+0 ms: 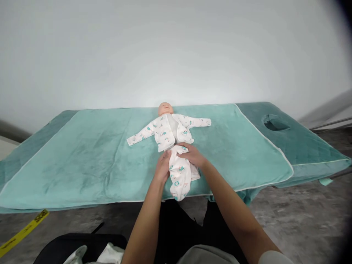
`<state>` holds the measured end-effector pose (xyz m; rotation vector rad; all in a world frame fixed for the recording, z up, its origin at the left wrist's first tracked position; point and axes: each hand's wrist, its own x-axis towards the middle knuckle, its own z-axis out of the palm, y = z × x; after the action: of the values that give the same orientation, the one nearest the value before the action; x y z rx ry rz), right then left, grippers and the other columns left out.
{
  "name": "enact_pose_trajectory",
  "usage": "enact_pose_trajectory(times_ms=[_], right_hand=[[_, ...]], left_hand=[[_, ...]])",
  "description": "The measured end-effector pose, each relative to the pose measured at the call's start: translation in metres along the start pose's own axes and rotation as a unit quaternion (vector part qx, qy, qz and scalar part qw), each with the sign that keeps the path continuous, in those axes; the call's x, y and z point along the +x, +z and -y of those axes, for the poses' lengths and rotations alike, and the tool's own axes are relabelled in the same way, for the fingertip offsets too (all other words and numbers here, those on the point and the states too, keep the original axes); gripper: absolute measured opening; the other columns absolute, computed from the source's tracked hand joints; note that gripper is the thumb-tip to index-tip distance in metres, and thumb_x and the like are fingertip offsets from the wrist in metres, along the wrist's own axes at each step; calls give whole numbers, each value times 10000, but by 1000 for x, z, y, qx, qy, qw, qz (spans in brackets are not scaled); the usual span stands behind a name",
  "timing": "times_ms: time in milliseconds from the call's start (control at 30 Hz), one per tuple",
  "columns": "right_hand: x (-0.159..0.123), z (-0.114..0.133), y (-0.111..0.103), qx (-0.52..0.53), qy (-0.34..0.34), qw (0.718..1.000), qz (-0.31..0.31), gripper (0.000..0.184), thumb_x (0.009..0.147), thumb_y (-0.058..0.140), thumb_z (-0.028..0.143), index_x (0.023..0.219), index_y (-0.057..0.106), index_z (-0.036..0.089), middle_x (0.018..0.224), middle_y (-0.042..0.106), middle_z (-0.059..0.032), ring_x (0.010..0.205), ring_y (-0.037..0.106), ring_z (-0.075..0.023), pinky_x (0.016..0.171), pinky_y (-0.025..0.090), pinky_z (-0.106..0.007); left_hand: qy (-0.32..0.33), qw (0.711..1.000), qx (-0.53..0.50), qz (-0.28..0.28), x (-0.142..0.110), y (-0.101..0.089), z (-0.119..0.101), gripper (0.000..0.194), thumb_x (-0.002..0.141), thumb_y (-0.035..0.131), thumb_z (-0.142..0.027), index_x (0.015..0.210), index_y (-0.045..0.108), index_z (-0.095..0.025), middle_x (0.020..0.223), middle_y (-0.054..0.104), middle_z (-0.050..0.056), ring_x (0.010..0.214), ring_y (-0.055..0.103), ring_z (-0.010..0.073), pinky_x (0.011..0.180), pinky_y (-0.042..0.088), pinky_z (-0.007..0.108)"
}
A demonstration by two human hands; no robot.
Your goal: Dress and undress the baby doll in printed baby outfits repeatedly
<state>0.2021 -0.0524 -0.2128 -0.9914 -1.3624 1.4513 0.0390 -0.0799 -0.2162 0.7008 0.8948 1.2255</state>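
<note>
Garment of soft white cloth with teal print (180,175): bunched on the turquoise velvety bed cover (79,161), its near end at the front edge; a slack hold might let it slip off.
Left hand (164,165): half curled against the garment's left side; how firmly, I can't tell.
Right hand (194,156): partly closed, cloth between thumb and fingers.
White printed jacket (164,134): lying open, its hem just beside both hands; careless fingers could snag it.
Pinkish plastic doll (165,106): beyond; a hard tug, if cloth catches, could drag it askew.
</note>
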Motion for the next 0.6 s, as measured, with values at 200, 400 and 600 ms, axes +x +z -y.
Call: enact_pose_trajectory(times_ms=[200, 400, 600], right_hand=[[0, 3, -2, 126, 35, 990, -52, 488, 726, 774, 517, 1064, 628, 197, 748, 605, 40, 648, 542, -122, 651, 454, -258], [1, 14, -1, -111, -45, 988, 96, 535, 719, 818, 453, 1163, 645, 209, 1128, 688, -50, 1023, 627, -232, 888, 477, -344], [12, 15, 0, -144, -15, 980, 138, 497, 716, 804, 300, 1180, 657, 202, 1165, 691, -60, 1040, 634, -243, 899, 477, -361]], left_hand=[[-36, 983, 138, 115, -2, 1, -4, 456, 661, 873, -413, 997, 739, -135, 828, 742, 53, 704, 661, 183, 646, 492, 272], [12, 999, -36, 10, 8, -9, 15, 536, 747, 804, -492, 1157, 683, -170, 1067, 755, 94, 954, 719, 236, 859, 539, 335], [18, 996, -67, -49, 5, -16, 22, 578, 743, 811, -473, 1221, 648, -190, 1133, 747, 86, 1046, 712, 245, 915, 542, 348]])
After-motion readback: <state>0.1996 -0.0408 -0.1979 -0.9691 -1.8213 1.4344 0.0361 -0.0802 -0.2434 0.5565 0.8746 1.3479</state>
